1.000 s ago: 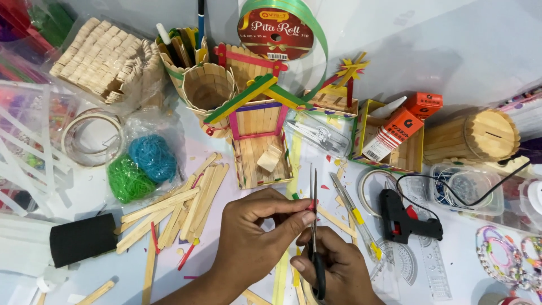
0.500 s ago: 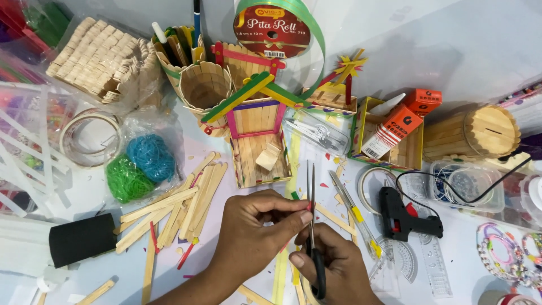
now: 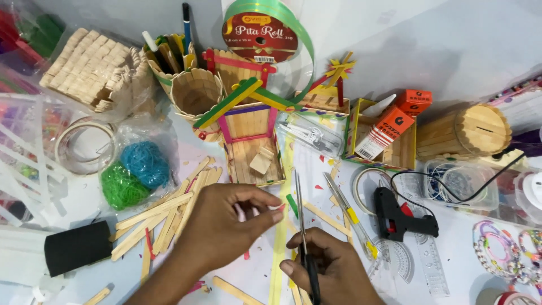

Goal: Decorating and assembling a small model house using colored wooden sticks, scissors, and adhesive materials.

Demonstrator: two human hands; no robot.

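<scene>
My right hand [image 3: 330,268] grips black-handled scissors [image 3: 301,223] with the blades pointing away from me. My left hand [image 3: 228,223] pinches a small red stick piece [image 3: 280,207] at its fingertips, right beside the blades. A short green stick piece [image 3: 291,205] lies just left of the scissor tips. A pile of plain wooden craft sticks [image 3: 169,212] lies to the left of my left hand. Just beyond the hands stands a small house of coloured sticks [image 3: 248,138].
A black glue gun [image 3: 398,217] with its cord lies to the right. Farther back are a ribbon roll [image 3: 261,34], stick-built cups and a wooden barrel [image 3: 466,135], an orange box [image 3: 389,130], and bagged green and blue material [image 3: 132,172]. A black block [image 3: 76,248] lies at left.
Both hands have shifted slightly; the left fingers have drawn nearer to the scissor blades with the small red piece.
</scene>
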